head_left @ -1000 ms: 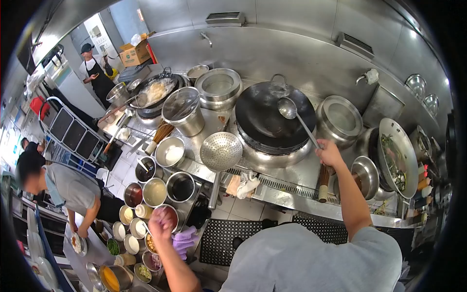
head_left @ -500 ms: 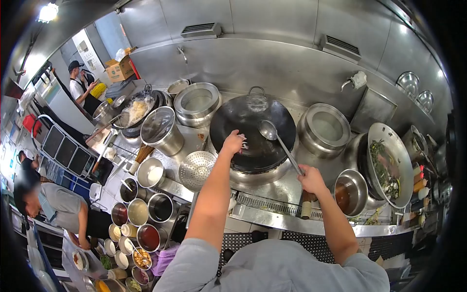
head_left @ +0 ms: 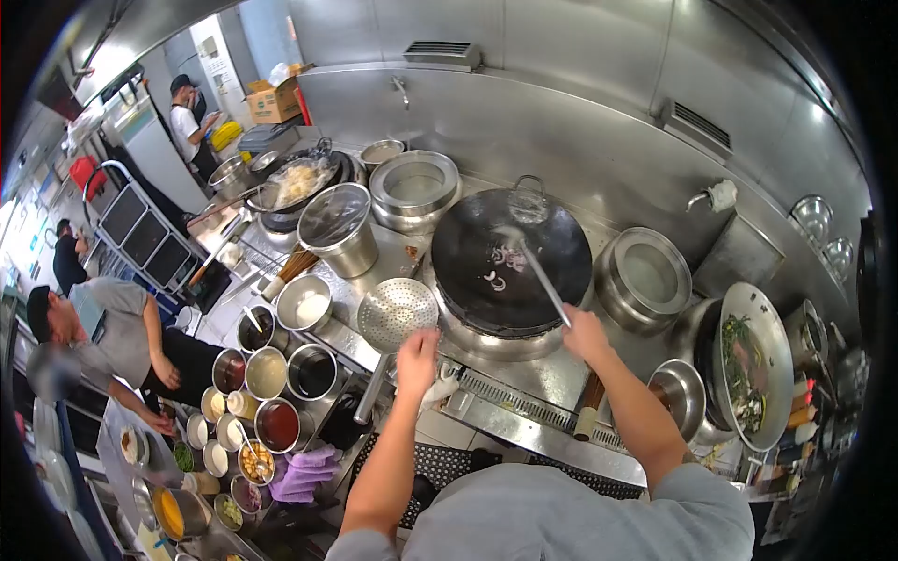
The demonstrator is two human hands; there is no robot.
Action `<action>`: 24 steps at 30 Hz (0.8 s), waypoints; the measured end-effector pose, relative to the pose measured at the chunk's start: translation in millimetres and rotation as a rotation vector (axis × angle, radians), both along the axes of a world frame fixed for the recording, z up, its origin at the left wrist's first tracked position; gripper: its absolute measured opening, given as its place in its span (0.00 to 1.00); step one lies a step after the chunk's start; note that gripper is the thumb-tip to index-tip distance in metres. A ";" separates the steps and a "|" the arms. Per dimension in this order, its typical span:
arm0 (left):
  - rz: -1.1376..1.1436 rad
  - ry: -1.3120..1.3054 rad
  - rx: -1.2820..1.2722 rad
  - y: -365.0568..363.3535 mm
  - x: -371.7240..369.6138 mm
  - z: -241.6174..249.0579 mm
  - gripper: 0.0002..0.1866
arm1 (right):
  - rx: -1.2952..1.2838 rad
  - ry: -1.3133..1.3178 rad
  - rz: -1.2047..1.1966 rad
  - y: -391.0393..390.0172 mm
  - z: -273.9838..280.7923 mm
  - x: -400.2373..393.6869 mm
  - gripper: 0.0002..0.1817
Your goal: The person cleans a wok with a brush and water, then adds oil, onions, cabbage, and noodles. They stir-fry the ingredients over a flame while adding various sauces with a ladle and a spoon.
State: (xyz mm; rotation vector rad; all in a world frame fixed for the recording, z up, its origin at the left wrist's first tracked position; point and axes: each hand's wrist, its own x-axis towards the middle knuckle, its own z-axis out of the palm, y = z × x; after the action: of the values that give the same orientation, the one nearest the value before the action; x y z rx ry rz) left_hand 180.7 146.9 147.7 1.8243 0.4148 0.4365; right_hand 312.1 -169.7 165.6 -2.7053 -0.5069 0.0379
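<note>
Side station: a co-worker in a grey shirt stands just left of the sauce pots; a lilac cloth lies bunched near those pots.
Skimmer: the perforated skimmer lies left of the wok, its handle slanting toward the person.
Left hand: the left hand hovers by the skimmer's rim, fingers drawn together in a loose curl.
Wok: the black wok sits on its burner ring, pinkish-white pieces scattered around its middle.
Ladle: the ladle dips into the wok, its bowl blurred beside the pieces.
Right hand: the right hand is wrapped around the ladle's handle.
Far right: a wide pan tilts, holding greens.
</note>
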 end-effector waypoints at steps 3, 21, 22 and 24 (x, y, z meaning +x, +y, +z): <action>-0.014 0.143 0.044 11.8 -119.2 -48.5 0.15 | -0.155 0.002 -0.169 12.3 -2.1 22.8 0.28; 0.700 0.195 -0.211 102.1 -416.9 -109.2 0.10 | -0.117 -0.080 -0.186 55.9 2.3 -45.7 0.24; 0.721 0.177 -0.183 108.6 -426.0 -101.7 0.09 | -0.165 -0.106 -0.232 61.2 -1.0 -32.7 0.22; 0.804 0.143 -0.184 120.0 -444.2 -90.6 0.10 | -0.178 -0.083 -0.289 69.3 -1.7 -18.0 0.17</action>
State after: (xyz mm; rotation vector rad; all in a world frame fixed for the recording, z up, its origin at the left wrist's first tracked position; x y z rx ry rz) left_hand -263.5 266.9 57.1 1.4543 1.2577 0.7809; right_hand 294.1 -100.4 163.8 -2.9368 -0.1361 -0.1140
